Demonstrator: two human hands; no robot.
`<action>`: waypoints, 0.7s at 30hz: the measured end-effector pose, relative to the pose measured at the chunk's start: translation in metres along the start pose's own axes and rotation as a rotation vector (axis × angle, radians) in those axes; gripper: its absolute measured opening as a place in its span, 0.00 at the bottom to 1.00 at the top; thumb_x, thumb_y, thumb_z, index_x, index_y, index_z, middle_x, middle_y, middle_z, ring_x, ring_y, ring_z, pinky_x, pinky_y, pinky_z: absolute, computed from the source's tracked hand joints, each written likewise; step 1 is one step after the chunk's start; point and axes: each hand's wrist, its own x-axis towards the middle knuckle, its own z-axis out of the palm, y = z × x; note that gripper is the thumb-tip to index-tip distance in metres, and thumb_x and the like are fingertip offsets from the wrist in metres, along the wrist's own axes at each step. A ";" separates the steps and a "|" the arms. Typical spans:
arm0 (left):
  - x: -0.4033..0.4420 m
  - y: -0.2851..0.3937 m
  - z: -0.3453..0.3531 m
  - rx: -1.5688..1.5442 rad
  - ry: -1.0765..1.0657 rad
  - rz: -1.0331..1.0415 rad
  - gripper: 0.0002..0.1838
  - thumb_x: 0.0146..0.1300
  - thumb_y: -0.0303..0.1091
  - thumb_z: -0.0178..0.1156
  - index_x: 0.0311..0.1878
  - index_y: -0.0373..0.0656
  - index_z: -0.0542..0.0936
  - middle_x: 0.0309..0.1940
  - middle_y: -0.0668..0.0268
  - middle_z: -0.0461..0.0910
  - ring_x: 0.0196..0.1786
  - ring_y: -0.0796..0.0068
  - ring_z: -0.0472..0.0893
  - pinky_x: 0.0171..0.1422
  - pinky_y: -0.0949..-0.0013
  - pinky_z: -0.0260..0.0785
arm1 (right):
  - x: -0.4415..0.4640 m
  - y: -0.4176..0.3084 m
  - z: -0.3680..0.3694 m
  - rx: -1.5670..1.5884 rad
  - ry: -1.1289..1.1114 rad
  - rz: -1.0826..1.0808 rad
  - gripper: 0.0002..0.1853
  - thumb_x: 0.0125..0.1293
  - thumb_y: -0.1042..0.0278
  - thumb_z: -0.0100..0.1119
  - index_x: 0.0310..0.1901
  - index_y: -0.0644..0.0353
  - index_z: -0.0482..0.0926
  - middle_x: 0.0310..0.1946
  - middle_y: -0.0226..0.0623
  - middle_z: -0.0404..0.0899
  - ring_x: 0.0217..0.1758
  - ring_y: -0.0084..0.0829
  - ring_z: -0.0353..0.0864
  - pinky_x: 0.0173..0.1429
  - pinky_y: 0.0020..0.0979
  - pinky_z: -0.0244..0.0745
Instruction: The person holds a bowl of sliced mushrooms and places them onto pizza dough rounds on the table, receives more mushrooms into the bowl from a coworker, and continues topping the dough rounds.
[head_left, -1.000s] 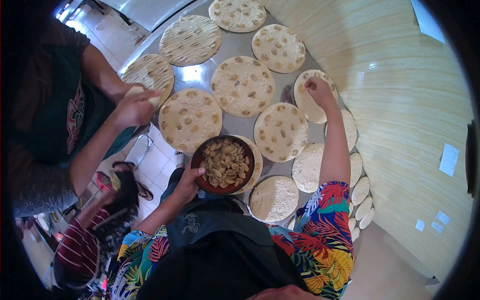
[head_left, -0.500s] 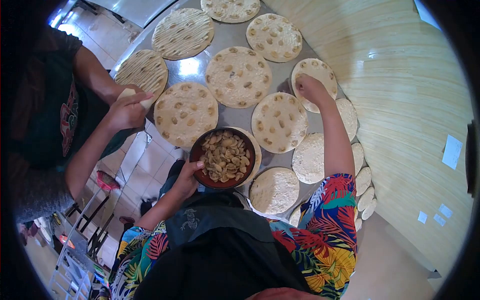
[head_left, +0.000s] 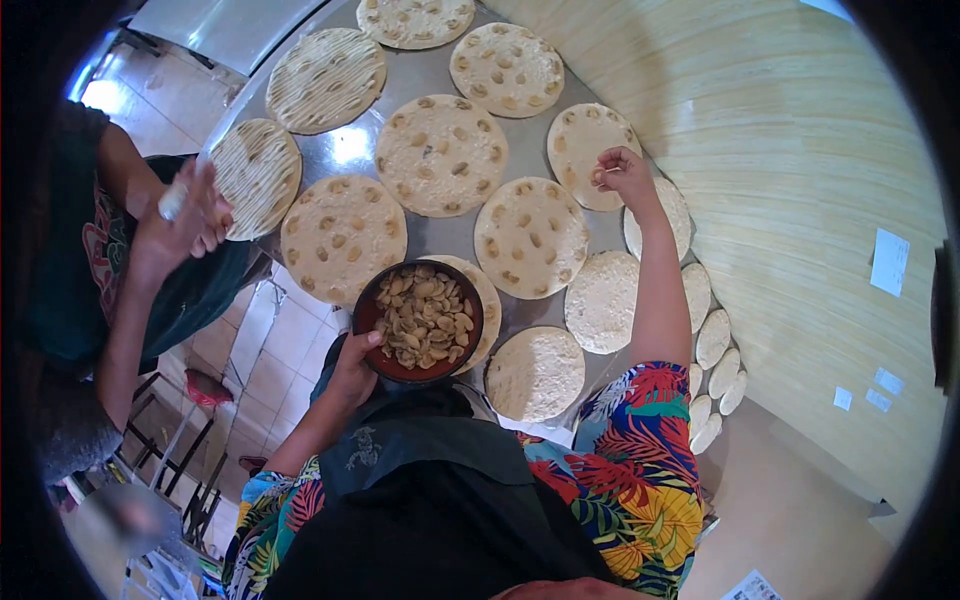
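Note:
My left hand [head_left: 352,368] grips the rim of a dark round bowl [head_left: 478,318], its thumb over the edge. Brown flat slices [head_left: 425,315] fill the bowl. Pinched fingers of my right hand [head_left: 622,178] hold a small brownish slice over the right edge of a round flatbread [head_left: 585,140] at the upper right, which bears slices around its rim. Next to it are more round breads dotted with slices, one in the centre [head_left: 440,155] and one below [head_left: 531,238]. Two breads nearer me, one of them [head_left: 535,374] close to my apron, have a plain, lumpy white topping.
A co-worker's hands [head_left: 185,215] are at the left, near a bread with striped topping [head_left: 257,180]; another striped bread [head_left: 326,80] lies above. The metal table [head_left: 345,148] meets a curved wood-patterned wall [head_left: 800,200] on the right. Several small ovals [head_left: 713,338] line its edge.
The view has shifted, so the breads sit further left. My right hand has turned, and its pinched fingers now show at the bread's right side. The co-worker's hands have moved left.

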 end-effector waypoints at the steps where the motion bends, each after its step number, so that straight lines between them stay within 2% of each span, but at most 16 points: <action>1: -0.001 0.002 0.002 0.010 -0.007 -0.017 0.34 0.57 0.46 0.54 0.63 0.34 0.62 0.60 0.55 0.69 0.62 0.61 0.69 0.68 0.59 0.57 | -0.001 0.002 -0.002 -0.070 -0.013 0.012 0.08 0.53 0.81 0.59 0.36 0.65 0.76 0.31 0.33 0.77 0.29 0.22 0.79 0.34 0.23 0.76; 3: -0.001 0.002 0.006 0.000 0.001 -0.023 0.34 0.57 0.46 0.55 0.63 0.35 0.63 0.60 0.55 0.69 0.62 0.61 0.68 0.69 0.60 0.56 | -0.004 0.007 -0.005 -0.137 -0.022 0.025 0.08 0.53 0.80 0.61 0.36 0.65 0.77 0.30 0.32 0.77 0.30 0.22 0.79 0.34 0.24 0.75; 5: 0.002 -0.001 0.002 0.005 0.021 -0.024 0.34 0.57 0.46 0.55 0.63 0.35 0.63 0.60 0.55 0.68 0.63 0.62 0.68 0.69 0.60 0.56 | -0.005 0.017 0.000 -0.391 -0.051 0.006 0.08 0.51 0.78 0.62 0.35 0.63 0.79 0.29 0.32 0.78 0.32 0.25 0.79 0.36 0.27 0.75; 6: 0.005 -0.007 -0.003 -0.010 0.028 -0.020 0.34 0.57 0.46 0.55 0.63 0.35 0.63 0.60 0.56 0.68 0.63 0.62 0.68 0.69 0.60 0.56 | -0.004 0.022 0.004 -0.375 -0.061 0.014 0.08 0.51 0.78 0.62 0.35 0.63 0.79 0.29 0.32 0.78 0.32 0.25 0.79 0.36 0.27 0.75; 8: 0.005 -0.008 -0.006 -0.024 0.065 -0.029 0.35 0.56 0.47 0.55 0.63 0.35 0.63 0.60 0.56 0.68 0.63 0.62 0.67 0.69 0.60 0.56 | -0.005 0.028 0.011 -0.768 -0.108 -0.134 0.07 0.50 0.77 0.60 0.33 0.61 0.80 0.30 0.37 0.79 0.36 0.32 0.79 0.41 0.30 0.74; 9: 0.005 -0.007 -0.006 -0.016 0.063 -0.052 0.35 0.56 0.47 0.56 0.63 0.35 0.63 0.60 0.56 0.69 0.63 0.62 0.68 0.69 0.60 0.56 | -0.006 0.031 0.014 -0.756 -0.123 -0.127 0.07 0.50 0.77 0.60 0.33 0.61 0.80 0.30 0.37 0.79 0.36 0.32 0.79 0.41 0.30 0.74; 11: 0.006 -0.004 0.000 0.001 0.070 -0.052 0.36 0.54 0.47 0.58 0.63 0.35 0.63 0.59 0.56 0.69 0.62 0.61 0.69 0.69 0.59 0.56 | -0.004 0.032 0.018 -0.896 -0.148 -0.237 0.07 0.52 0.75 0.56 0.35 0.61 0.79 0.33 0.42 0.78 0.38 0.41 0.78 0.44 0.35 0.72; 12: 0.006 -0.004 0.000 0.003 0.075 -0.048 0.36 0.54 0.47 0.58 0.63 0.35 0.63 0.59 0.56 0.69 0.62 0.61 0.69 0.69 0.59 0.56 | -0.004 0.033 0.021 -0.891 -0.150 -0.241 0.07 0.52 0.75 0.56 0.35 0.61 0.79 0.33 0.42 0.78 0.38 0.41 0.78 0.44 0.35 0.72; 15: 0.008 -0.001 0.006 -0.016 0.071 -0.050 0.36 0.54 0.47 0.59 0.62 0.34 0.64 0.59 0.56 0.70 0.61 0.62 0.70 0.68 0.59 0.57 | -0.001 0.026 0.026 -1.026 -0.122 -0.160 0.06 0.55 0.75 0.52 0.34 0.61 0.77 0.34 0.44 0.77 0.39 0.45 0.77 0.45 0.39 0.71; 17: 0.007 -0.001 0.006 -0.002 0.071 -0.060 0.34 0.54 0.46 0.58 0.61 0.34 0.65 0.57 0.56 0.71 0.60 0.62 0.71 0.68 0.59 0.58 | 0.001 0.031 0.027 -1.160 -0.081 -0.303 0.05 0.56 0.74 0.50 0.33 0.61 0.75 0.34 0.45 0.76 0.39 0.45 0.76 0.43 0.40 0.71; 18: 0.009 0.000 0.007 0.004 0.092 -0.065 0.34 0.54 0.46 0.58 0.61 0.34 0.65 0.57 0.56 0.71 0.60 0.62 0.71 0.68 0.59 0.58 | 0.003 0.033 0.025 -1.142 -0.096 -0.301 0.05 0.56 0.74 0.50 0.33 0.61 0.75 0.34 0.45 0.76 0.39 0.45 0.76 0.43 0.40 0.71; 20: 0.010 -0.002 0.008 0.030 0.135 -0.038 0.33 0.55 0.45 0.57 0.60 0.34 0.66 0.57 0.56 0.72 0.59 0.63 0.71 0.67 0.59 0.58 | 0.001 0.035 0.030 -1.181 0.005 -0.497 0.03 0.56 0.75 0.51 0.32 0.62 0.74 0.33 0.45 0.74 0.39 0.45 0.76 0.43 0.39 0.71; 21: 0.010 -0.004 0.007 0.040 0.164 -0.031 0.32 0.56 0.45 0.57 0.60 0.34 0.66 0.57 0.56 0.72 0.59 0.63 0.71 0.67 0.59 0.58 | -0.002 0.032 0.040 -1.153 -0.020 -0.500 0.03 0.56 0.75 0.51 0.32 0.62 0.74 0.33 0.45 0.74 0.39 0.45 0.76 0.43 0.39 0.71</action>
